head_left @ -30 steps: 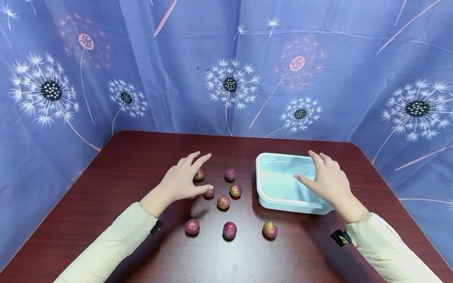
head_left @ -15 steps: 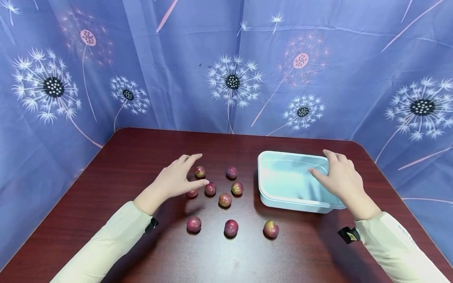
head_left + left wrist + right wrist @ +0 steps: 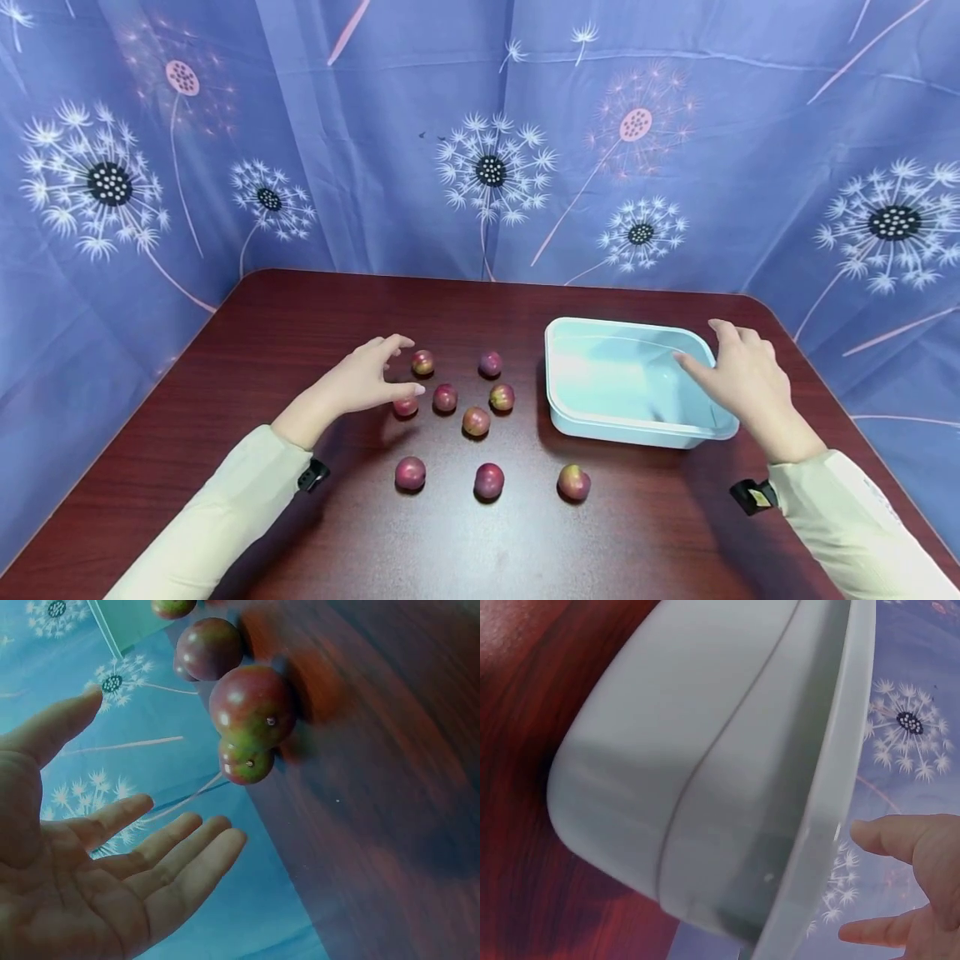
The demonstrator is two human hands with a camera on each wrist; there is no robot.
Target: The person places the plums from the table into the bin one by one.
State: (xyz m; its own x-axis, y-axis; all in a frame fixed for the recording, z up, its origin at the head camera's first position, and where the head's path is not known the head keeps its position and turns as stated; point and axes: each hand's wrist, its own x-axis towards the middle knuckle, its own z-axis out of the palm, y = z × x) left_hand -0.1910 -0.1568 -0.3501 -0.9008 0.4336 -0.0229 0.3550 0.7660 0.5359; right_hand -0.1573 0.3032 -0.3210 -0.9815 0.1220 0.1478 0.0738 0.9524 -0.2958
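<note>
My left hand (image 3: 358, 377) hovers at the left of a loose group of plums, fingers spread and holding nothing. Its thumb overlaps a red plum (image 3: 406, 407) in the head view. Just beyond the fingertips lies a red-green plum (image 3: 422, 362), with a darker plum (image 3: 445, 397) to the right. In the left wrist view the palm faces several plums, the nearest a large red-green plum (image 3: 253, 707). My right hand (image 3: 750, 379), also empty, is held over the right end of a pale blue plastic tub (image 3: 622, 429), thumb and fingers apart near its rim.
More plums lie mid-table, among them an orange-red plum (image 3: 476, 422). Toward the front, a red plum (image 3: 489, 481) and a yellow-red plum (image 3: 573, 482) are spaced apart. A blue dandelion-print curtain (image 3: 390, 150) hangs behind the dark wooden table (image 3: 300, 304).
My left hand has drawn back to the left, uncovering plums it overlapped. My right hand has moved right, from over the tub's middle to its right end.
</note>
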